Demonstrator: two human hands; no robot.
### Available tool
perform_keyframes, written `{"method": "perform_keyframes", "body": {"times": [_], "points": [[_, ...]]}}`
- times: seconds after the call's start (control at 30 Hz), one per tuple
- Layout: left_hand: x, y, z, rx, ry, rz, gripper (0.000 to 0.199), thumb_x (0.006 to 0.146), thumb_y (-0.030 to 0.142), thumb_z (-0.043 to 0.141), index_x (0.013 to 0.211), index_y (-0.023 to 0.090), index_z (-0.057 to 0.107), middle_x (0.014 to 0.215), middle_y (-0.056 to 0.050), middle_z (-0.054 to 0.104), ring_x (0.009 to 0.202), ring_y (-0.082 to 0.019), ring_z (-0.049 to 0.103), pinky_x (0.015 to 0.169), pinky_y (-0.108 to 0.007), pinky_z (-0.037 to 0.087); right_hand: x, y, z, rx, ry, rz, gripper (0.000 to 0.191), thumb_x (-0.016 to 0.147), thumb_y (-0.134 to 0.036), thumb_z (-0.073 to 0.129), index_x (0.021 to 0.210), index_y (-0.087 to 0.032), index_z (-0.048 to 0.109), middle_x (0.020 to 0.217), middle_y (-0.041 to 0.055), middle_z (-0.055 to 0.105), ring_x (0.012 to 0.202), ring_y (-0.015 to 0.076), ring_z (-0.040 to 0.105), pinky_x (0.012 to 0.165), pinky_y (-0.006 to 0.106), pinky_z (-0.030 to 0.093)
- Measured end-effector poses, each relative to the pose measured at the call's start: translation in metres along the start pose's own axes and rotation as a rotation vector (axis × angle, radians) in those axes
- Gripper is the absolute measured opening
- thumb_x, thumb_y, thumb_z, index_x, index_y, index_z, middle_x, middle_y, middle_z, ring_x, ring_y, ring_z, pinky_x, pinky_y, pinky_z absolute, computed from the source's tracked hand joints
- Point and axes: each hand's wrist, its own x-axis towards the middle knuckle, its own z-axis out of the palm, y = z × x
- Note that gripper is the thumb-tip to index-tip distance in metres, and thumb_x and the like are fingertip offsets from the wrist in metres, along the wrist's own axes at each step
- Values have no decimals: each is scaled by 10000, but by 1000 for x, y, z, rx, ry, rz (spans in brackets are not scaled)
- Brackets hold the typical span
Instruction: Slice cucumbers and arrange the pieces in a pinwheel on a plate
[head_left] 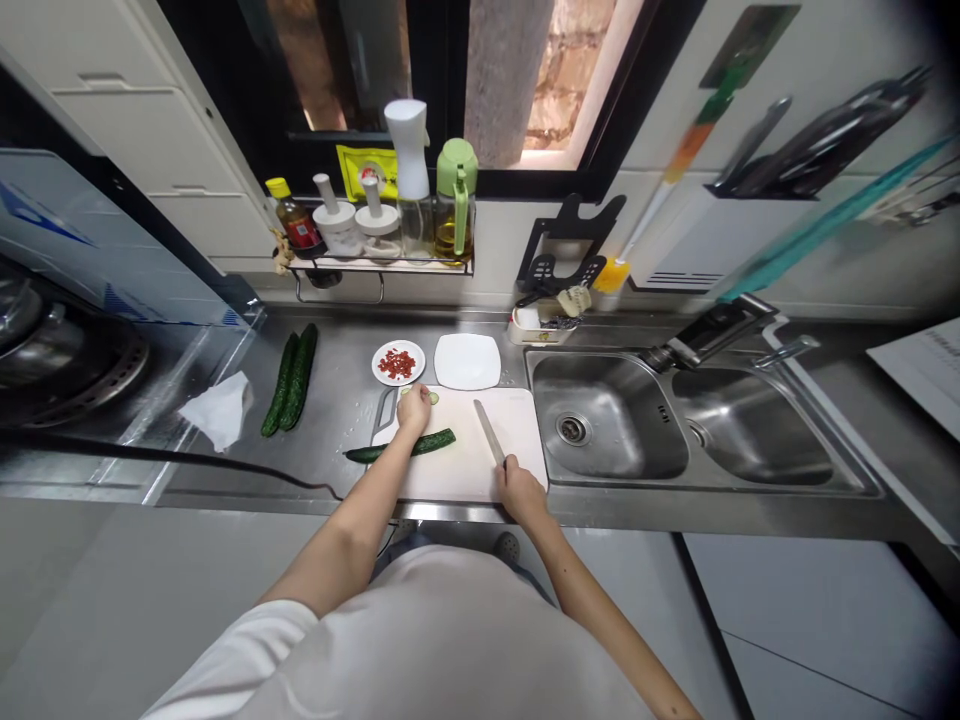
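Observation:
My right hand [521, 492] is closed round the handle of a knife [489, 430], whose blade points up and left over the white cutting board [480, 475]. Near the board's upper left corner, my left hand [414, 409] has its fingers together at some pale green cucumber slices [433, 398]; whether it grips one is too small to tell. A dark green cucumber piece [435, 441] lies across the board below that hand, passing beneath my left forearm, and its far end sticks out past the board's left edge.
Behind the board are a plate of red chopped pieces [398, 363] and a white square plate [466, 361]. Two whole cucumbers [290, 380] and a white cloth [219, 410] lie left. A double sink [607, 415] is right. Bottles stand on a rack [375, 266].

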Motion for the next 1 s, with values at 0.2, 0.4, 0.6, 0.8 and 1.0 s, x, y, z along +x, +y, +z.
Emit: {"method": "perform_keyframes", "body": {"times": [0.2, 0.4, 0.6, 0.8, 1.0], "points": [[1, -5, -4, 89, -24, 127, 255, 865, 325, 546, 1090, 259, 648, 1050, -63, 673, 1013, -221, 573, 835, -309, 412, -1, 1, 0, 0, 18, -21, 309, 1000, -354, 239, 1153, -179, 442, 1014, 135, 674, 976, 240, 637, 757, 317, 399], [-5, -8, -5, 201, -66, 253, 256, 883, 320, 533, 1070, 275, 702, 1090, -80, 634, 1083, -240, 520, 868, -323, 411, -1, 1, -2, -10, 1, -17, 314, 1000, -357, 236, 1152, -177, 444, 1011, 127, 675, 972, 237, 635, 751, 311, 395], [-4, -8, -3, 214, -60, 270, 279, 909, 298, 484, 1068, 283, 712, 1067, -79, 626, 1042, -230, 538, 849, -313, 416, -2, 1, -5, -14, -12, -16, 302, 999, -352, 248, 1154, -179, 441, 1015, 125, 672, 973, 235, 631, 747, 306, 391], [-3, -12, -1, 224, -67, 309, 341, 919, 219, 419, 1099, 274, 703, 1053, -81, 623, 1002, -221, 549, 838, -312, 416, 0, 2, -4, -12, -5, -24, 303, 1002, -356, 251, 1154, -176, 442, 1011, 128, 670, 976, 237, 633, 748, 306, 391], [1, -14, -2, 232, -99, 335, 379, 901, 132, 405, 1116, 253, 692, 1074, -87, 622, 1027, -218, 536, 867, -309, 403, 0, 1, -5, -14, -14, -17, 293, 1002, -354, 262, 1153, -179, 442, 1010, 134, 669, 978, 238, 634, 751, 309, 395]]}}
